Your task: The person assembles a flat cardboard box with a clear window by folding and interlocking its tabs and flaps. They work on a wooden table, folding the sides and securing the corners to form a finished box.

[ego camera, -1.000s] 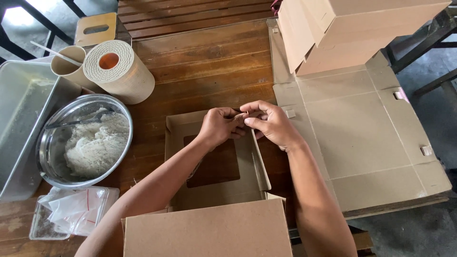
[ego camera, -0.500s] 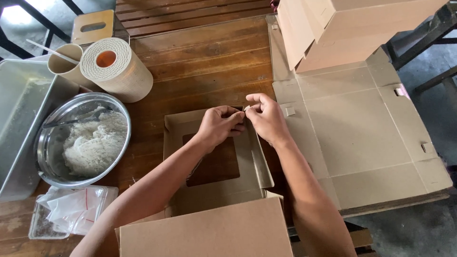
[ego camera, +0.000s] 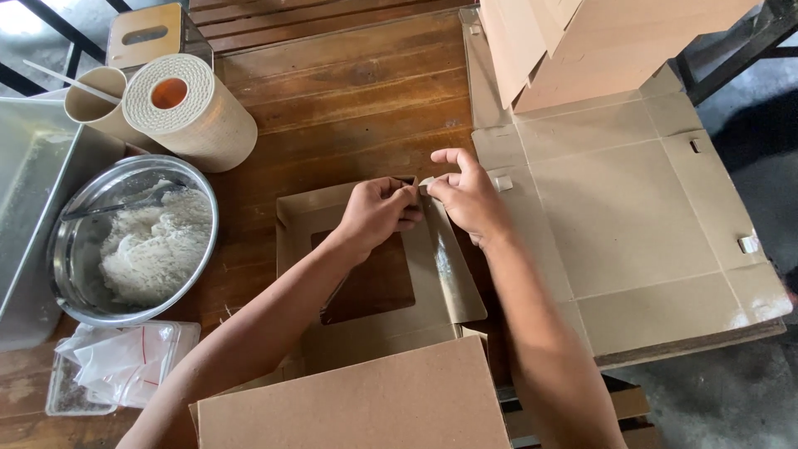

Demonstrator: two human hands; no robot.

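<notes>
A brown cardboard box lid (ego camera: pixel 366 333) with a square window cut in it lies on the wooden table (ego camera: pixel 332 100) in front of me. My left hand (ego camera: pixel 378 212) pinches the lid's far right corner. My right hand (ego camera: pixel 465 195) meets it there, thumb and fingers closed on the small corner flap. The lid's right side wall (ego camera: pixel 453 266) stands folded up. The box's plain bottom panel (ego camera: pixel 366 399) lies nearest me.
Flat unfolded box blanks (ego camera: pixel 632 208) are stacked at the right, with more cardboard (ego camera: pixel 582 41) above. At left sit a steel bowl (ego camera: pixel 62 249) of white shredded food, a paper roll (ego camera: pixel 187 112), a metal tray (ego camera: pixel 25 183) and plastic bags (ego camera: pixel 116 366).
Both hands stay on the same corner of the lid. The fingers have shifted slightly and the right index finger has lifted.
</notes>
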